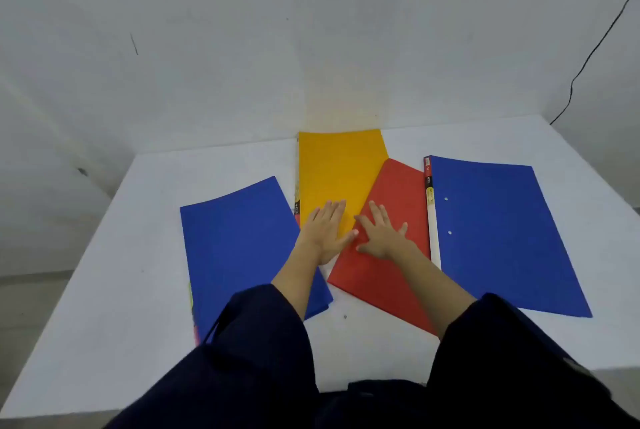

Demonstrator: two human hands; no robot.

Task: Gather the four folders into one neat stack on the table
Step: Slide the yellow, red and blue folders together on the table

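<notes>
Head view shows your left hand flat, ungripping, on the yellow plastic folder, right hand likewise flat on the overlapping red plastic folder.

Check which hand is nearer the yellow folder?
Left. The left hand lies flat on the yellow folder; the right hand rests on the red folder beside it.

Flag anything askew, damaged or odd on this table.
Nothing damaged or spilled. The four folders lie fanned at different angles: the red folder is tilted over the yellow folder's corner, and the left blue folder is skewed. A black cable hangs down the wall.
</notes>
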